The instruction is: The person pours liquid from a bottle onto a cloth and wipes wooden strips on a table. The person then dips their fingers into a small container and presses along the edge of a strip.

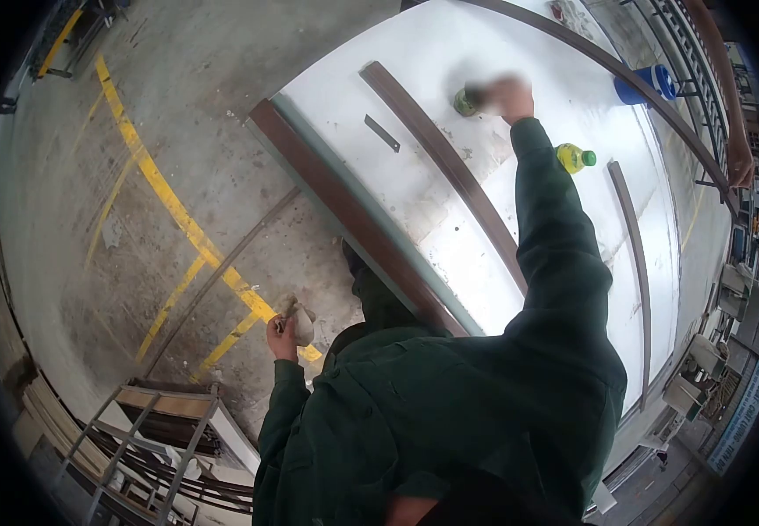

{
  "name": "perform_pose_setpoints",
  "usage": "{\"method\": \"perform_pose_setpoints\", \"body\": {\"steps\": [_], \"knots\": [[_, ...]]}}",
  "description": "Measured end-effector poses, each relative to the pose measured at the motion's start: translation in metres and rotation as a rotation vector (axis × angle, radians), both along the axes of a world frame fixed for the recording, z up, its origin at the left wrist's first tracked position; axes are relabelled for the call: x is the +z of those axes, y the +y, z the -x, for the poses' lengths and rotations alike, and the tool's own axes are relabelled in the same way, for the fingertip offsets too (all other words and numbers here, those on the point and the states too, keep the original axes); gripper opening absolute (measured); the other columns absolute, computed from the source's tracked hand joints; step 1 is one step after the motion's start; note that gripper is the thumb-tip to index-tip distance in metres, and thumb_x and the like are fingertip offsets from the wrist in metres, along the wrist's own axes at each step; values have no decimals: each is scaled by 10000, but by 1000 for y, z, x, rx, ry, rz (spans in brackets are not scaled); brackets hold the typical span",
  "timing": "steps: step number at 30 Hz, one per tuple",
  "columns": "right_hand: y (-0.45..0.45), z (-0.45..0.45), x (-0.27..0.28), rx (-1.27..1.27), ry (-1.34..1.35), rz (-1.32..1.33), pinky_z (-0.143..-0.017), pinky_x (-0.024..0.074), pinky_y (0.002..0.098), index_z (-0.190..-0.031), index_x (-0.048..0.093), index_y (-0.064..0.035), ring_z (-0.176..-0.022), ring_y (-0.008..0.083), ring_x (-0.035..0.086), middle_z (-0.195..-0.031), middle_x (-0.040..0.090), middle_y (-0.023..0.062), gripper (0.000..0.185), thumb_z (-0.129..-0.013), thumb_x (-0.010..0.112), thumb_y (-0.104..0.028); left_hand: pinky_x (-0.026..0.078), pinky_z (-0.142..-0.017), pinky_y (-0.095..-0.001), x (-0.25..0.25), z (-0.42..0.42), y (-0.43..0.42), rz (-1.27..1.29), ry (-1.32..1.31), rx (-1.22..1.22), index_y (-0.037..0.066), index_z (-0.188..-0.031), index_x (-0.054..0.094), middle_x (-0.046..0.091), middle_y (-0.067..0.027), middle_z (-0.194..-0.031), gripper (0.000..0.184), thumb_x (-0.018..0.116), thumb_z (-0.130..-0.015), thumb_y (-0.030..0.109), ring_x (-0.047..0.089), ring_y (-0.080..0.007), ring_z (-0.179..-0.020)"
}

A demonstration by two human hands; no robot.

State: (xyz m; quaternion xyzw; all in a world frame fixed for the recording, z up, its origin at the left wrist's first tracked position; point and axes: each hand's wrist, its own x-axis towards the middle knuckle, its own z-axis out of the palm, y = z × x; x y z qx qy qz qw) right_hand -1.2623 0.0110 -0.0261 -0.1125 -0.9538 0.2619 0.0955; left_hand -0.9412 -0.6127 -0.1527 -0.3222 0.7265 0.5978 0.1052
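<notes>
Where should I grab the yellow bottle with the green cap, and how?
I'd probably grip the bottle around its round middle, below the green cap: easy to wrap. Come from the side away from the dark sleeve close by. I can't tell if it's standing.

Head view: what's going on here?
A person in dark green sleeves has the right hand out over the white tabletop, at a green container; blur hides whether it is gripped. The left hand holds a greyish wad beyond the table's edge. A yellow bottle is beside the right sleeve, and a brown bar lies on the tabletop.
</notes>
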Motion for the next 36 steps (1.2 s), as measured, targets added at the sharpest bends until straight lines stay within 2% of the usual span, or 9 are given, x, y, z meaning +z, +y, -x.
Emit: {"method": "perform_pose_setpoints", "body": {"steps": [2, 5, 6, 10, 13, 16, 19, 26, 36], "knots": [[-3, -14, 11, -65, 35, 152, -823, 437, 318, -795, 721, -131, -859, 221, 604, -891, 654, 59, 127, -677, 720, -177, 423, -724, -233, -5, -1, -2, 30, 7, -50, 46, -973, 554, 543, -1, -875, 223, 669, -781, 51, 501, -89, -791], [-15, -37, 40, -184, -70, 760, -815, 420, 290, -839, 703, -43, -842, 157, 591, -860, 670, 60, 158, -727, 721, -153, 419, -712, -235, -12, -4, -3, -19, 41, -24, 48, -963, 557, 542, -1, -871, 217, 673, -780, 58, 496, -93, -776], [-29, -47, 60, -233, -75, 779, -812, 408, 270, -864, 685, 8, -842, 124, 574, -825, 670, 49, 168, -758, 705, -121, 419, -711, -235, -15, -5, -6, -33, 43, -34, 49, -962, 557, 543, -2, -871, 214, 672, -781, 60, 495, -93, -776], [-17, -62, 47, -145, 32, 816, -788, 416, 273, -841, 700, -33, -812, 128, 580, -804, 677, 63, 163, -741, 716, -161, 420, -712, -237, -13, -5, -9, -50, 43, -62, 52, -959, 555, 543, -5, -869, 207, 670, -787, 65, 497, -97, -778], [-8, -52, 41, -162, -32, 360, -783, 436, 290, -810, 719, -111, -801, 177, 599, -828, 666, 64, 161, -691, 723, -219, 424, -722, -242, -23, -7, -16, -37, 1, -69, 49, -964, 549, 544, -7, -867, 215, 669, -787, 67, 505, -104, -789], [-16, -34, 33, -78, 133, -160, -713, 480, 337, -745, 713, -96, -807, 220, 599, -857, 631, 81, 95, -665, 704, -147, 422, -724, -243, -14, -10, -16, -30, 0, -42, 44, -966, 544, 539, -4, -856, 223, 669, -782, 60, 506, -107, -790], [-15, -12, 15, 30, 173, -337, -703, 482, 365, -707, 703, -125, -809, 274, 589, -834, 603, 75, 69, -641, 696, -144, 418, -724, -240, -15, -16, -19, -38, -4, 6, 42, -966, 544, 535, 0, -852, 224, 664, -777, 52, 502, -105, -788], [-19, 18, -11, 137, -148, -589, -974, 329, 499, -727, 694, -180, -1010, 204, 537, -1007, 583, -20, 75, -700, 624, -168, 421, -718, -239, -10, -16, -15, -13, -80, 16, 37, -972, 544, 538, 4, -865, 227, 657, -775, 32, 503, -98, -795], [-17, 12, 8, 97, -113, -459, -992, 299, 505, -746, 706, -208, -1053, 200, 524, -1087, 587, -32, 76, -691, 654, -207, 434, -723, -241, 11, 11, 1, -26, -70, -44, 43, -987, 547, 566, -18, -898, 217, 641, -792, 28, 521, -103, -798]]}}
